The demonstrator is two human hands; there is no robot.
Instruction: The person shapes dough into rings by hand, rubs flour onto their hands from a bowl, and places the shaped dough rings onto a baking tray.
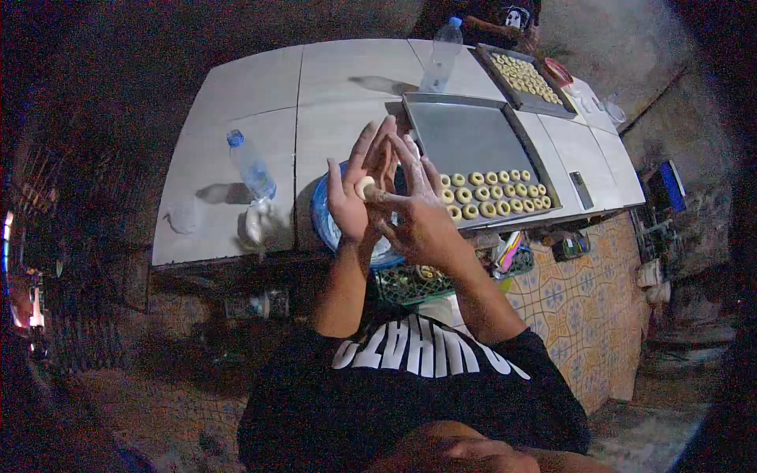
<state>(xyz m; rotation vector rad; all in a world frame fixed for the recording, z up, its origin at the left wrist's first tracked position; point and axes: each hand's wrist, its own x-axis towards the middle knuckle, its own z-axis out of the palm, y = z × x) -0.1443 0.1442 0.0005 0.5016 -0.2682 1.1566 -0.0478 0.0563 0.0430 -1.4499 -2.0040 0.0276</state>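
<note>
1. Workpiece: a small, pale, rounded dough piece [363, 184], smooth and matte, sits on the left palm, near the centre of the frame.
2. Left hand [349, 209]: palm facing up, fingers extended and slightly spread; the dough lies against it.
3. Right hand [426, 221]: fingers extended and spread across the left hand's fingers, skin dusted with white powder; one digit touches the dough. Whether it is pressing cannot be told.
4. Below the hands: a round blue basin [321, 211], partly covered by them; white material shows inside.
5. Right of centre: a rectangular, smooth grey metal tray [461, 130] with raised walls. Dough rounds with dimpled centres [496, 192] stand in rows along its near side.
6. Upper right: a second, darker metal tray [558, 108], holding many small pale rounds.
7. Left of centre: a clear, blue-capped plastic bottle [253, 169] beside a crumpled translucent plastic bag [255, 223].
8. Top centre: another clear bottle with a blue cap [445, 55].
9. Supporting surface: a glossy white tiled table [244, 87] with dark joints.
</note>
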